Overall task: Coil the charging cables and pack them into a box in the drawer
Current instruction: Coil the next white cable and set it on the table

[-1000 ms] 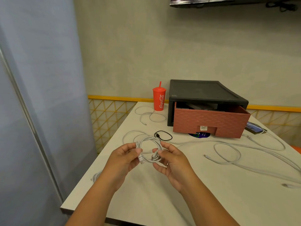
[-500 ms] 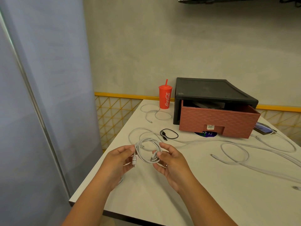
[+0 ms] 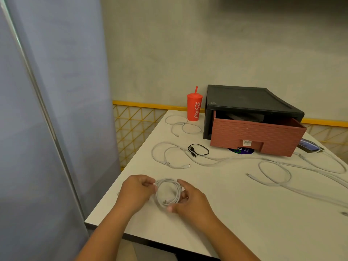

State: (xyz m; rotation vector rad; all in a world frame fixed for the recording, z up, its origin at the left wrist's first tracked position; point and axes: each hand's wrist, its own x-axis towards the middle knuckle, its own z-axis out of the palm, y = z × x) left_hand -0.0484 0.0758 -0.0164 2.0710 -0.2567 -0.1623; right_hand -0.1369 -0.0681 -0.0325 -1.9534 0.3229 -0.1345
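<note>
Left hand (image 3: pixel 137 194) and right hand (image 3: pixel 192 202) pinch the coiled cable (image 3: pixel 166 182); snug grips should stop loops springing before the drawer (image 3: pixel 254 136).

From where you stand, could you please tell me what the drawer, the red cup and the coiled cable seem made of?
The drawer looks like moulded plastic, matte reddish brown, with a woven-look pattern on its front. The red cup is likely plastic, smooth and slightly shiny. The coiled cable has a white, matte, rubbery-looking sheath bending in soft loops.
</note>
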